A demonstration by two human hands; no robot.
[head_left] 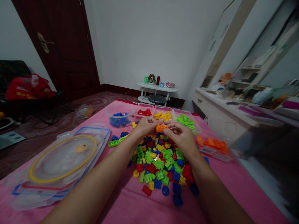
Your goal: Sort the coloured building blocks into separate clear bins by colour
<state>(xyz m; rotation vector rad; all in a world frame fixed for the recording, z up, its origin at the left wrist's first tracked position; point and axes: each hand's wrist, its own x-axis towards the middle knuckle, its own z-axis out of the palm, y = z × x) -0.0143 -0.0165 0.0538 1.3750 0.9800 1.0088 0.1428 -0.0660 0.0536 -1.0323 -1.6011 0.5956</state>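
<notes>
An orange building block (161, 128) is held up between my two hands, over the far part of a loose pile of colored building blocks (160, 165). My left hand (146, 125) grips its left side with the fingers closed. On its right side, the thumb and fingers of my right hand (179, 132) pinch it. Just beyond my hands stand clear containers of sorted blocks: blue blocks (120, 119) in a round one, red blocks (144, 112), yellow blocks (163, 116) and green blocks (185, 122). Orange blocks (216, 144) lie in another container to the right.
Stacked clear lids (63, 158) with colored seals lie at the left on the pink cloth (130, 205). Behind the table is a low white stand (156, 88) with small items. A cluttered white desk (219, 105) stands at the right, a dark door (53, 46) at the left.
</notes>
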